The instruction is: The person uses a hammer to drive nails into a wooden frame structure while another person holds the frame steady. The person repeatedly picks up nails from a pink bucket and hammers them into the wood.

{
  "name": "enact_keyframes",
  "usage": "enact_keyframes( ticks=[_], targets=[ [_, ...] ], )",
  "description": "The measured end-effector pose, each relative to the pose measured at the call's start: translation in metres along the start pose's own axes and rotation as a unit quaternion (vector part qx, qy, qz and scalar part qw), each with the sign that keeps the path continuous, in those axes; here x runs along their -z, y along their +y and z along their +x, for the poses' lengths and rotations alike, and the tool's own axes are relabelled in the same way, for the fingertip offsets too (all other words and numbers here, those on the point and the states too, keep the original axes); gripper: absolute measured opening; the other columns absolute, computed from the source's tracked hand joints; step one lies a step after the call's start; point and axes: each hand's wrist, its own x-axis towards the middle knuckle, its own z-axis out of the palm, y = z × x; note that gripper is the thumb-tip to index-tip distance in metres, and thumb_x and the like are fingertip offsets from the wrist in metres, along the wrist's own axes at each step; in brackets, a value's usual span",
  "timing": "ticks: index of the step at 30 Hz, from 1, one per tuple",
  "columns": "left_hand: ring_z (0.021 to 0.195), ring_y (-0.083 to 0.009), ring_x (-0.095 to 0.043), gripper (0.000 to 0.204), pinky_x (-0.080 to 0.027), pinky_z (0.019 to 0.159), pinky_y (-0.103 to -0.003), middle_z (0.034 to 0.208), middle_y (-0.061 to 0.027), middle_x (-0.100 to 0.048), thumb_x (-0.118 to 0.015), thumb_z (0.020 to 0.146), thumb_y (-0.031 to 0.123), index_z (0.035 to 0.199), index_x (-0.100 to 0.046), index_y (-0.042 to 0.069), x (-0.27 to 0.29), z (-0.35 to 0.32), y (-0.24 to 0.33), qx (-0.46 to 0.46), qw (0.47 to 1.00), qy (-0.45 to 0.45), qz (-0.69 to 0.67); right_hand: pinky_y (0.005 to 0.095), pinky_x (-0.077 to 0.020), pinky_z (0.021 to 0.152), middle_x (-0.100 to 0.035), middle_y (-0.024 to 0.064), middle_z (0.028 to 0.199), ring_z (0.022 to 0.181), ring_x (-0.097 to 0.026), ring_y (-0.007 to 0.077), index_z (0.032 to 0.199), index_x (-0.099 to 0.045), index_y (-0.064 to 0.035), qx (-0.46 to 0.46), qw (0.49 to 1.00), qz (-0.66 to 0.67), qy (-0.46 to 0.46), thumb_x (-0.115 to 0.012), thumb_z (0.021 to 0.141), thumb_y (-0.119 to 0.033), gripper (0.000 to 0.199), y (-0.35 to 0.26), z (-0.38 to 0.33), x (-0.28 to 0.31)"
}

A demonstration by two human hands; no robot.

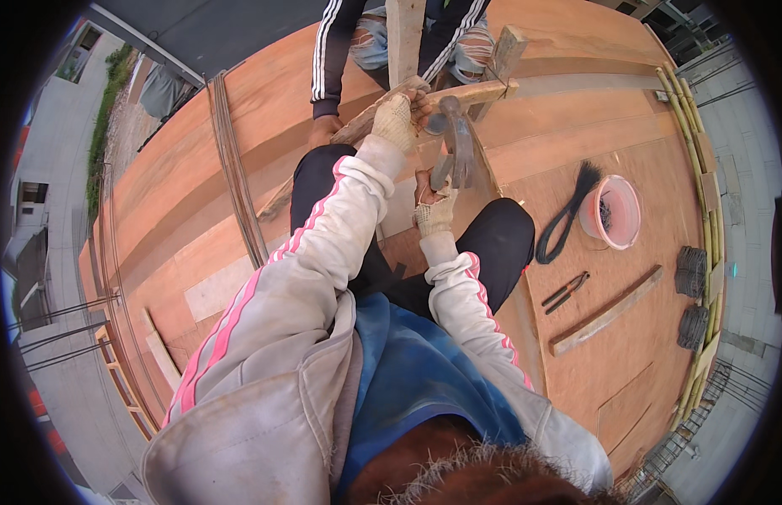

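Note:
My left hand (396, 119), in a knitted glove with bare fingertips, is closed around a rough wooden plank (361, 124) where it meets an upright post (404, 42); whether it also pinches a nail is hidden. A claw hammer (460, 139) is gripped in my right hand (434, 204), also gloved, its head raised just right of my left fingers. Beyond my knees, a co-worker's hand (325, 130) rests at the plank's left end. Another wooden strip (479, 93) runs right from the joint toward a short block (508, 50).
Plywood panels (601, 143) form the surface under me. To my right are a pink bucket (611, 212) with small dark pieces inside, a bundle of black wire (567, 210), pliers (566, 292) and a loose timber strip (607, 310). Bamboo poles (709, 244) line the right edge.

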Motion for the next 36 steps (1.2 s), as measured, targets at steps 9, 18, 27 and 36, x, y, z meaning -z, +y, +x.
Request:
enact_keyframes(
  ticks=[9,18,27,36],
  targets=[
    [0.079,-0.0254,-0.068,0.025,-0.054,0.063,-0.041,0.098,-0.0087,-0.068,-0.063,0.098,0.019,0.117,-0.06,0.004,0.005,-0.005,0.008,0.015,1.0,-0.023,0.006,0.0352,-0.0369,0.049,-0.046,0.0027,0.061,0.051,-0.043,0.0146,0.081,-0.053,-0.0078,0.042,0.999,-0.006,-0.002,-0.07,0.09,-0.028,0.028,-0.012,-0.003,-0.002],
    [0.071,-0.0202,-0.066,0.041,-0.053,0.065,-0.032,0.092,-0.0076,-0.069,-0.072,0.09,0.024,0.123,-0.061,0.005,0.042,-0.019,0.062,-0.201,0.765,-0.003,0.612,0.0306,-0.0374,0.046,-0.048,-0.0006,0.057,0.049,-0.048,0.0123,0.075,-0.054,-0.009,0.014,0.994,0.098,0.039,-0.071,0.088,-0.028,0.029,-0.026,-0.001,-0.01],
    [0.122,-0.0497,-0.054,0.088,-0.048,0.099,-0.048,0.129,-0.0345,-0.055,-0.076,0.077,0.031,0.146,-0.033,-0.002,0.052,0.044,0.107,-0.193,0.591,-0.193,0.759,0.0309,-0.0332,0.038,-0.042,-0.0034,0.055,0.039,-0.039,0.0121,0.077,-0.05,-0.0132,-0.067,0.991,0.099,0.059,-0.072,0.092,-0.029,0.03,0.0,-0.019,-0.042],
    [0.119,-0.0297,-0.057,0.089,-0.044,0.102,-0.038,0.125,-0.0241,-0.061,-0.081,0.075,0.036,0.142,-0.038,-0.003,0.06,0.056,0.08,-0.23,0.699,-0.276,0.618,0.0283,-0.0334,0.04,-0.042,-0.0031,0.054,0.042,-0.041,0.0095,0.077,-0.048,-0.0135,-0.067,0.981,0.173,0.054,-0.068,0.095,-0.018,0.028,-0.016,-0.017,-0.048]
  ],
)
